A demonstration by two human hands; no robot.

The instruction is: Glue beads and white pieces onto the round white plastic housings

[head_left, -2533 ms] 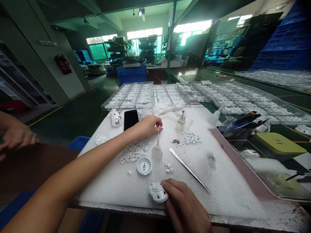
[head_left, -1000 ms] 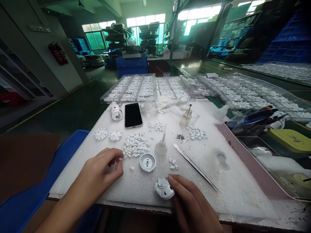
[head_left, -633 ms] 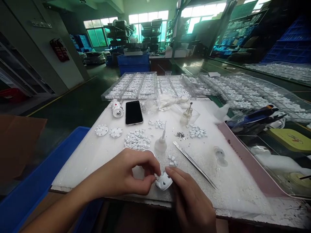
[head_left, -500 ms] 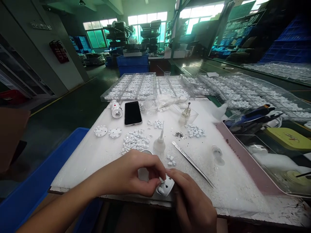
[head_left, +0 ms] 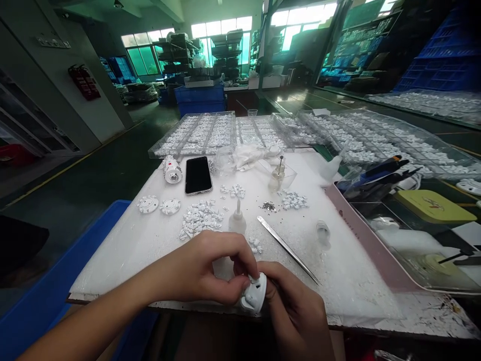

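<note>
Near the front edge of the table, my right hand (head_left: 296,306) grips a small rounded white plastic part (head_left: 256,296) with a dark hole in its face. My left hand (head_left: 221,273) is closed in a pinch, thumb and forefinger on the left side of that same part. Whether a smaller piece sits between those fingertips is hidden. Just beyond the hands lie a few small white pieces (head_left: 256,245) and a squeeze bottle (head_left: 237,220) with a narrow tip. Steel tweezers (head_left: 287,249) rest to the right, held by neither hand.
Piles of white pieces (head_left: 203,218), tiny metal bits (head_left: 268,206), a phone (head_left: 199,175), two white discs (head_left: 170,206) and a white cylindrical assembly (head_left: 172,169) lie on the table. A glass bottle (head_left: 278,178) stands farther back. A pink tray (head_left: 361,240) borders the right; filled clear trays (head_left: 195,133) line the back.
The white part has turned in my hands, showing more of its rounded side. My right-hand fingers have shifted around it; my left hand keeps its pinch. The whole view has swung slightly.
</note>
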